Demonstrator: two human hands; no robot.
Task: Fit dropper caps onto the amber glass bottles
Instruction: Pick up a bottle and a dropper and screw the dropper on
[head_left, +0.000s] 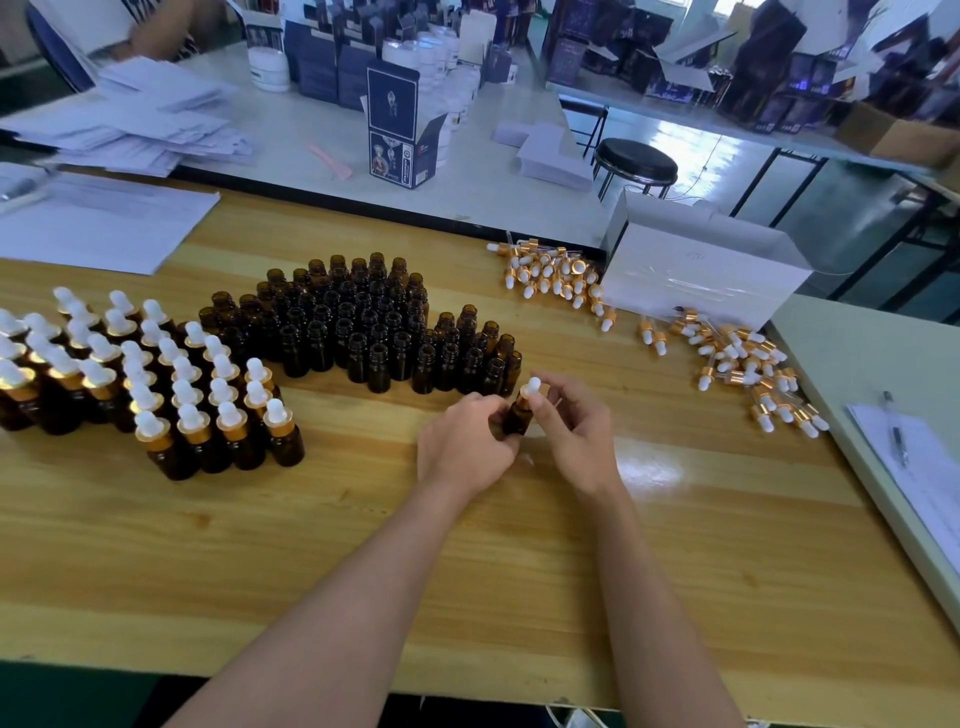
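a small amber glass bottle (516, 420) is held close in front of the person, low over the pale wooden tabletop (363, 545); whether its base touches the wood cannot be told. the left hand (462, 449) is curled round the bottle's body, with the fingers wrapped closed on the glass, apparently so that it is kept from turning. the right hand (571, 434) is closed on the white-bulbed, gold-collared dropper cap (533, 388), which is pinched near the collar between thumb and fingertips and stands upright in the bottle's neck. how far the thread is seated is hidden, so the step in hand is judged to be the screwing-down of this cap. the open-necked amber bottles (374, 322) are massed upright in a block just beyond the hands, probably so that the next one can be picked with little reach. the bottles already capped (156, 384) are grouped apart on the left, so that finished and unfinished work is not mixed. loose dropper caps (743, 358) are scattered on their sides to the right, beside a white cardboard box (696, 270), on the side of the hand by which they are fitted. many necks are seen open, so the task is judged to be under half done.
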